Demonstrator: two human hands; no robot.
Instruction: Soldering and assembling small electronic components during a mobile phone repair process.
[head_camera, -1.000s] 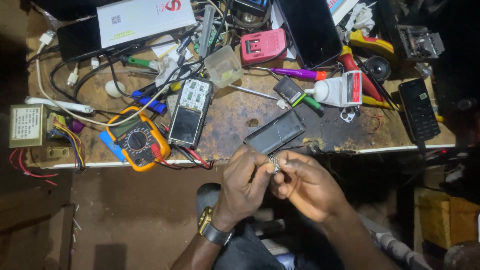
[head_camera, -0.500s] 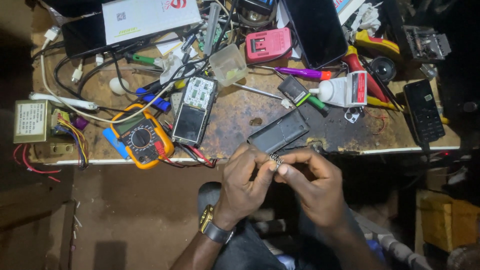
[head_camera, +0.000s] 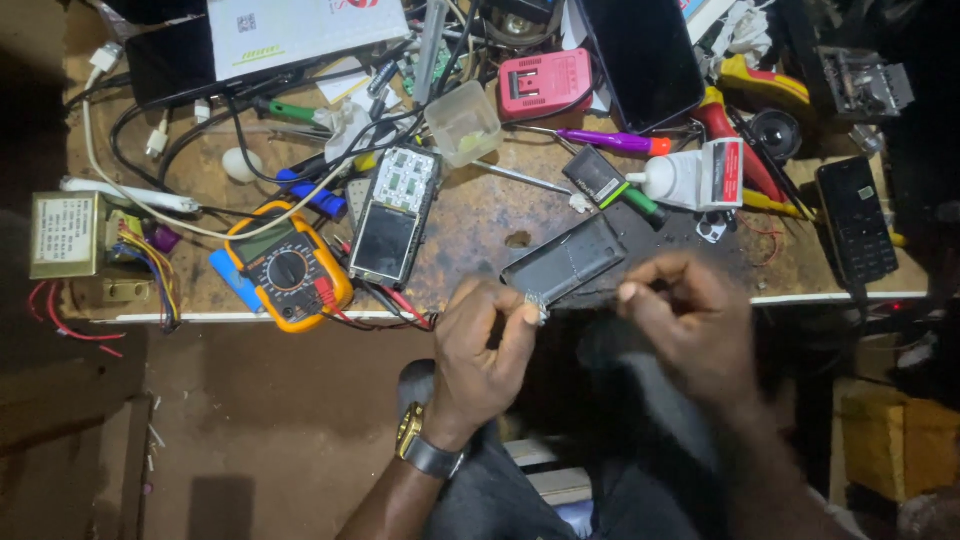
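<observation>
One scarred wooden workbench carries, in descending size, one glossy black tablet, one bare phone chassis with exposed circuit board, one orange multimeter with round dial, one flat grey phone cover at the bench edge, one white glue bottle and one purple-handled screwdriver. Two hands work just below the edge — the left hand, wearing one wristwatch, has fingers curled together, pinching one small metallic part just beside the cover; the right hand is motion-blurred, so whether its fingers hold anything cannot be told.
</observation>
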